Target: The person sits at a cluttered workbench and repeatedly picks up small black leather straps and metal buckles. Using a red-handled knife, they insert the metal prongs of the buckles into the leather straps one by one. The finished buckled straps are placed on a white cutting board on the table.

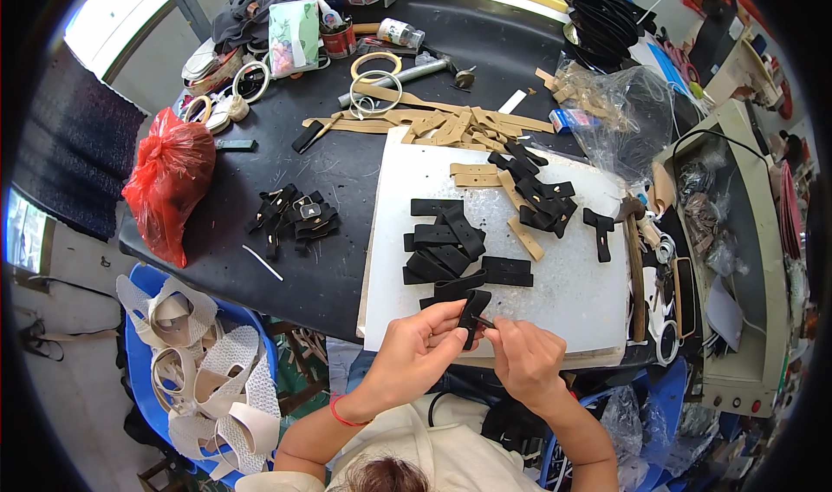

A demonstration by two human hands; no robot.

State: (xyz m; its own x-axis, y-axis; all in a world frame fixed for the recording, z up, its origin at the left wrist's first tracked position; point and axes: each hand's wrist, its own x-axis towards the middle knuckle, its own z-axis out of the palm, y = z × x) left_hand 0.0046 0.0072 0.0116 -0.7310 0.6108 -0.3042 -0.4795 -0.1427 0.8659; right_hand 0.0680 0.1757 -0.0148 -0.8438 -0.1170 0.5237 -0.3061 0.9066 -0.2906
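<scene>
Over the near edge of the white board (555, 319), my left hand (416, 349) pinches a looped black strap (474, 308). My right hand (530, 362) is closed on a thin dark piece (485, 322) that meets the strap from the right; I cannot make out whether it is a tool or a strap end. Just beyond my hands lies a pile of black straps (446, 245) with small holes. Farther right on the board are another heap of black straps (546, 202), a single T-shaped black strap (599, 232) and a few tan straps (475, 175).
Black straps with a buckle (308, 212) lie on the dark table left of the board. A red plastic bag (173, 180) stands at the left edge, above a blue basket (143, 388) of white shoe uppers. A hammer (637, 267) lies along the board's right side.
</scene>
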